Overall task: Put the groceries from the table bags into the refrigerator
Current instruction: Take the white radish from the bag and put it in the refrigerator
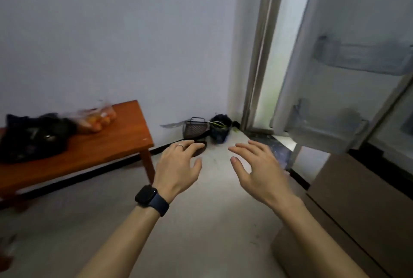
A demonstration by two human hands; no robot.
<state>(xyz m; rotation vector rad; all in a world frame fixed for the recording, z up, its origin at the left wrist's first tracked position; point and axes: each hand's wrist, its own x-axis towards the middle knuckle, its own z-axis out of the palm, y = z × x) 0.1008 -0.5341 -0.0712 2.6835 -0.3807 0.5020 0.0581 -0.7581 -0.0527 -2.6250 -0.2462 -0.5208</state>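
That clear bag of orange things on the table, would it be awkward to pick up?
Probably floppy: the clear bag looks like thin film slumped over round orange contents, so it should sag when lifted. It seems well filled, so likely weighty. If it opens, the pieces might roll across the table.

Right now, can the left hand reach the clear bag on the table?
Probably not yet: the left hand hovers beyond the table, far from the clear bag; nothing blocks the way.

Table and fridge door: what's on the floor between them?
Head view: a wire basket and a dark bag with green stalks stand between table and fridge door.
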